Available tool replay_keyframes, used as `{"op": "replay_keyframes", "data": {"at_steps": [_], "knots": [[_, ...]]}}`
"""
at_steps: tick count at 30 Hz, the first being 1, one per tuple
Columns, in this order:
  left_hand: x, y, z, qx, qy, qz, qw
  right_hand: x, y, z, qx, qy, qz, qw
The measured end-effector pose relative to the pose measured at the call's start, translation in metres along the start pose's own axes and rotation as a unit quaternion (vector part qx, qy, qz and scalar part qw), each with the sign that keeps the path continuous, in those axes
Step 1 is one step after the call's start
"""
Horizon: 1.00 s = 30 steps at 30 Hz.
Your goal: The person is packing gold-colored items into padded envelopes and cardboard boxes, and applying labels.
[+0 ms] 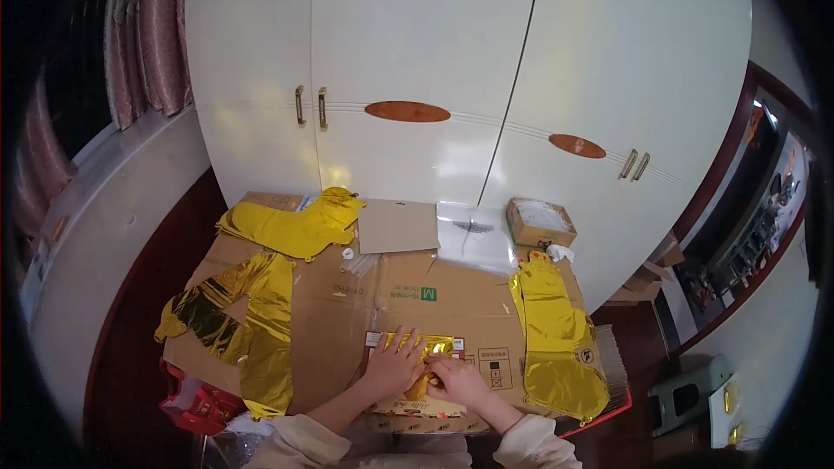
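In front of me a folded gold foil balloon (443, 345) lies on a flat printed card or packet (426, 408) near the cardboard's front edge. My left hand (395, 368) rests flat on the foil's left side, fingers stretched out and slightly apart. Close beside it, my right hand (456, 382) has its fingers bent in and closed at the middle of the foil, seemingly pinching it. Part of the foil is hidden under both hands.
Flat gold foil balloons lie at the far left (291, 226), near left (265, 330) and right (560, 343) of the cardboard sheet (334, 330). At the back are a grey board (398, 227), clear plastic sleeves (476, 239) and an open box (540, 221). White cupboards (417, 26) stand behind.
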<state>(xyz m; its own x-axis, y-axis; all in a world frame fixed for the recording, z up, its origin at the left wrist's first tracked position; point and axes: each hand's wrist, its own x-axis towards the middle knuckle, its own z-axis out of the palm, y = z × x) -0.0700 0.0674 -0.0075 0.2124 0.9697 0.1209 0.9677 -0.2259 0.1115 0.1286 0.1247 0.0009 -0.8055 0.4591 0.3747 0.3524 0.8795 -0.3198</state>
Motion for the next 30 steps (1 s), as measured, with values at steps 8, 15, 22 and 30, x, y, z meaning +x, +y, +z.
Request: {"op": "replay_keyframes", "data": {"at_steps": [8, 15, 22, 30], "knots": [[-0.004, 0.002, 0.0, 0.032, -0.008, -0.019, 0.999, 0.033, -0.004, 0.012, -0.15, 0.062, 0.039, 0.986], [-0.003, 0.0, -0.009, 0.0, -0.05, -0.029, 0.998, 0.02, 0.002, 0.025, -0.154, 0.003, 0.112, 0.982], [-0.015, -0.016, -0.023, -0.015, -0.079, -0.072, 0.994, 0.018, 0.002, 0.024, -0.18, 0.01, 0.127, 0.975], [-0.006, -0.029, -0.04, 0.068, -0.122, -0.096, 0.985, 0.017, 0.001, 0.025, -0.193, -0.01, 0.149, 0.97]]}}
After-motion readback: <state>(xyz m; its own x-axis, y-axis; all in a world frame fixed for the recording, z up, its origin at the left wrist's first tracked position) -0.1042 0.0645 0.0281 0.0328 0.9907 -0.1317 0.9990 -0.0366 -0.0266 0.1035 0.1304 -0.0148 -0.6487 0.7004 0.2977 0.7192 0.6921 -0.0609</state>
